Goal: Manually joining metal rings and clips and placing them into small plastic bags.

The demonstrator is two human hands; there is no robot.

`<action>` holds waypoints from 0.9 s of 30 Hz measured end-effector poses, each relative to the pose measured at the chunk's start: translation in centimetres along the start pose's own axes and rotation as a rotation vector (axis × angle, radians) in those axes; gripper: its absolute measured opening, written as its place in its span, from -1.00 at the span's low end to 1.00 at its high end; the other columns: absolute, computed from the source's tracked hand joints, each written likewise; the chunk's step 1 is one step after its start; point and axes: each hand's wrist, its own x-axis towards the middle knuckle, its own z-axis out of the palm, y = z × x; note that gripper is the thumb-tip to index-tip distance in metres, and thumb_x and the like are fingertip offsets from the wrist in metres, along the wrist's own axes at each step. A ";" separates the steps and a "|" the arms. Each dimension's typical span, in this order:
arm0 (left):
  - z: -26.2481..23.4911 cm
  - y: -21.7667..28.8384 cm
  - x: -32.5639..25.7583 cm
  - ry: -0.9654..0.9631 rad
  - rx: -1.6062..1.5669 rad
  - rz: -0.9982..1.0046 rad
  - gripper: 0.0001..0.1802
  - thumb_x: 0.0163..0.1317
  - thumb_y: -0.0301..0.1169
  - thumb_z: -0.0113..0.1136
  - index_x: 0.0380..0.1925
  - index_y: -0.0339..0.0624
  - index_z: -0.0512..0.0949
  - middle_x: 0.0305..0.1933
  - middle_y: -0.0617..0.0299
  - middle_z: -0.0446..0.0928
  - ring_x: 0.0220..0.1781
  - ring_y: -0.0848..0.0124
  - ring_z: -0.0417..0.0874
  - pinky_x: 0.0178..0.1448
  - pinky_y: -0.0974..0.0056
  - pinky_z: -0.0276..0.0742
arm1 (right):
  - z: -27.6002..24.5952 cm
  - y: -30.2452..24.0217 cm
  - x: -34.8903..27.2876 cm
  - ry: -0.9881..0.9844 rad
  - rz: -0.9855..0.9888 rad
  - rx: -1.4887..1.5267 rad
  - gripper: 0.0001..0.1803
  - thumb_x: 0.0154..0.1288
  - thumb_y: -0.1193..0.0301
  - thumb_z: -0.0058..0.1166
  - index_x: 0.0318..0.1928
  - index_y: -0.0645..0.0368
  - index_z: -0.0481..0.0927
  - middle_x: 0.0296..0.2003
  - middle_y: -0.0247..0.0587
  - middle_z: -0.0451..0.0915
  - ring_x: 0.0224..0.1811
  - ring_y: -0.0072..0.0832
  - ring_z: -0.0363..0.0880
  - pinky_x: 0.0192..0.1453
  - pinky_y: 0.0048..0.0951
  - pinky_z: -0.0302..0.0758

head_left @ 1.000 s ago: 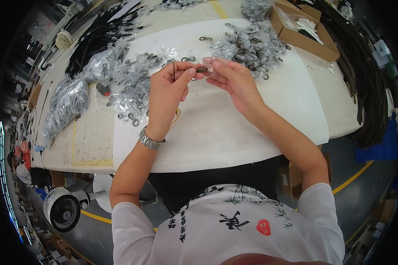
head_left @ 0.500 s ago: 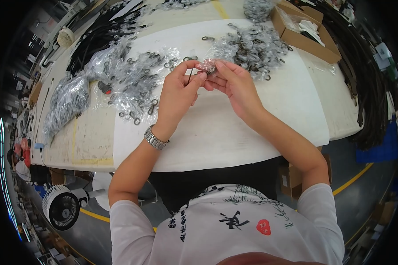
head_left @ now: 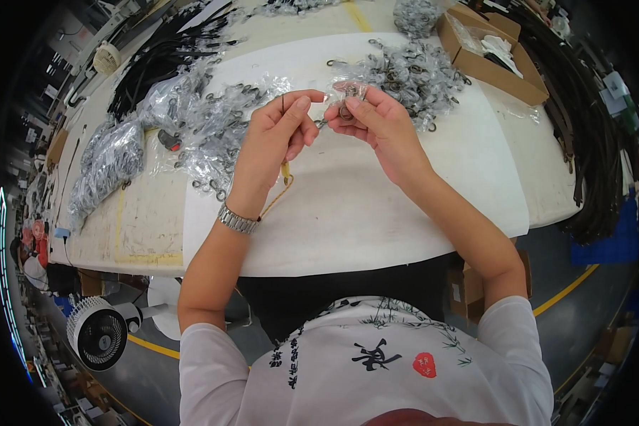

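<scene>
My right hand [head_left: 387, 131] pinches a dark metal clasp [head_left: 345, 111] partly wrapped in clear plastic [head_left: 351, 89]. Just left of it, my left hand [head_left: 273, 131] is curled round a slim tool, its dark thin tip [head_left: 283, 104] showing above the fingers. A yellow end [head_left: 286, 170] sticks out below that hand, with a yellowish cord [head_left: 278, 194] looping toward the wristwatch [head_left: 238, 220]. The fingers hide the rest of the tool. The hands are a small gap apart above white sheeting [head_left: 355, 206]. Beyond the right hand lies a heap of plastic-wrapped clasps [head_left: 412, 78].
Another pile of wrapped clasps [head_left: 213, 128] spreads at the left, beside a large clear bag [head_left: 110, 167] and black straps [head_left: 149, 71]. An open cardboard box [head_left: 497, 64] stands at the back right, near hanging dark straps [head_left: 593, 163]. A fan [head_left: 101, 337] is below the table's left edge.
My hands have parted: the left has moved left and slightly toward me, while the clasp stays in the right. The yellow end and cord below the left hand have come into view.
</scene>
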 end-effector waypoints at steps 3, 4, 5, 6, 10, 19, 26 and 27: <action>0.0 0.5 0.0 0.043 -0.008 -0.017 -0.71 0.54 -0.29 0.21 -0.02 -0.33 0.67 -0.47 0.34 0.60 -0.59 0.73 0.28 -0.54 0.53 0.07 | -0.5 0.0 0.1 -0.192 0.081 -0.043 -0.53 0.62 0.24 0.07 0.36 0.24 0.46 -0.20 -0.34 0.67 -0.30 -0.63 0.57 -0.03 -0.51 0.57; 0.0 0.6 0.0 -0.028 -0.037 -0.016 -0.74 0.52 -0.30 0.24 -0.06 -0.31 0.67 -0.46 0.34 0.60 -0.59 0.73 0.28 -0.53 0.53 0.08 | -0.7 0.2 0.2 -0.192 0.079 -0.043 -0.53 0.62 0.24 0.07 0.36 0.24 0.46 -0.20 -0.34 0.67 -0.30 -0.63 0.57 -0.03 -0.51 0.57; 0.0 0.6 -0.1 -0.098 -0.067 -0.017 -0.77 0.49 -0.32 0.27 -0.10 -0.30 0.67 -0.46 0.35 0.61 -0.58 0.73 0.29 -0.53 0.53 0.09 | -0.7 0.6 0.2 -0.278 0.131 -0.050 -0.54 0.63 0.24 0.05 0.35 0.24 0.46 -0.22 -0.34 0.66 -0.30 -0.62 0.57 -0.05 -0.51 0.58; 0.0 0.6 -0.1 -0.097 -0.066 -0.018 -0.77 0.49 -0.32 0.27 -0.10 -0.30 0.67 -0.46 0.35 0.61 -0.58 0.73 0.29 -0.53 0.53 0.09 | -0.8 0.8 0.2 -0.364 0.183 -0.057 -0.55 0.64 0.24 0.03 0.35 0.24 0.45 -0.24 -0.35 0.65 -0.30 -0.62 0.58 -0.07 -0.52 0.59; 0.4 0.2 -0.1 0.009 0.049 -0.006 -0.82 0.44 -0.36 0.34 -0.23 -0.27 0.66 -0.45 0.38 0.60 -0.55 0.73 0.33 -0.50 0.53 0.13 | -0.4 0.3 -0.1 -0.331 0.180 -0.075 -0.61 0.65 0.24 0.03 0.25 0.25 0.53 -0.25 -0.34 0.66 -0.30 -0.62 0.59 -0.11 -0.54 0.59; 0.8 -0.3 -0.4 0.058 -0.050 0.058 -0.85 0.42 -0.42 0.33 -0.14 -0.27 0.71 -0.45 0.40 0.57 -0.56 0.75 0.30 -0.53 0.54 0.03 | -1.2 -1.7 0.2 -0.437 0.357 -0.094 -0.66 0.65 0.19 0.02 0.00 0.24 0.64 -0.31 -0.31 0.70 -0.31 -0.60 0.65 -0.15 -0.51 0.60; 0.0 -0.1 0.0 -0.124 -0.096 0.048 -0.81 0.45 -0.43 0.28 -0.04 -0.27 0.72 -0.46 0.36 0.60 -0.56 0.75 0.30 -0.55 0.53 0.04 | -1.9 -1.3 0.3 -0.436 0.570 0.159 -0.69 0.63 0.18 0.05 -0.09 0.18 0.63 -0.46 -0.52 0.48 -0.45 -0.70 0.41 -0.30 -0.55 0.42; -0.8 -0.6 0.2 -0.123 -0.094 0.049 -0.81 0.45 -0.43 0.28 -0.04 -0.27 0.72 -0.46 0.36 0.60 -0.56 0.75 0.30 -0.55 0.53 0.04 | -1.6 -1.3 0.3 -0.400 0.564 0.131 -0.69 0.63 0.17 0.05 -0.10 0.17 0.63 -0.48 -0.56 0.43 -0.47 -0.71 0.36 -0.31 -0.56 0.39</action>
